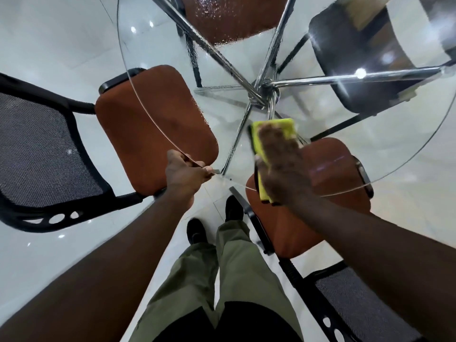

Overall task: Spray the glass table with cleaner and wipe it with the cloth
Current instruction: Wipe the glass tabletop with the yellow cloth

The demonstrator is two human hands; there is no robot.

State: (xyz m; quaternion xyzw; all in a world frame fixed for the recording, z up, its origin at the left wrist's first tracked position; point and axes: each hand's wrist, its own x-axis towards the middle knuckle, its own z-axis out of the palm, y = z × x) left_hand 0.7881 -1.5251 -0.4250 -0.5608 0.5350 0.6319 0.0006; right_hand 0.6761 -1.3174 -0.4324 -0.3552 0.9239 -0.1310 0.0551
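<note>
Plainly, your right hand point(281, 169) lies flat on the yellow-green cloth point(274, 128), fingers stretched forward and pressing down rather than clutching; motion blur smears the fingertips, so whether the thumb hooks the cloth's edge cannot be confirmed. The cloth sits on the glass table point(385, 144), on the near part of the top, its far end projecting beyond your fingers and its near end reaching the rim below your palm. A flat palm spreads pressure across the folded pad, which suits a wiping stroke. Your left hand point(185, 172) pinches the near rim of the glass, thumb on top and fingers curled beneath; in my judgement this braces the top and steadies you against the push of the wiping arm. Outward from there, droplets point(222, 25) bead the far glass, which suggests spraying is done and that area is not yet wiped. The chrome legs point(264, 95) meet at a hub beneath the centre, and brown-seated chairs point(153, 127) stand tucked under the rim, seen through the top. The spray bottle is not in view. The table's far edge is cut off by the frame, glare masks the right portion, and streaks on the near glass are too faint to assess.
</note>
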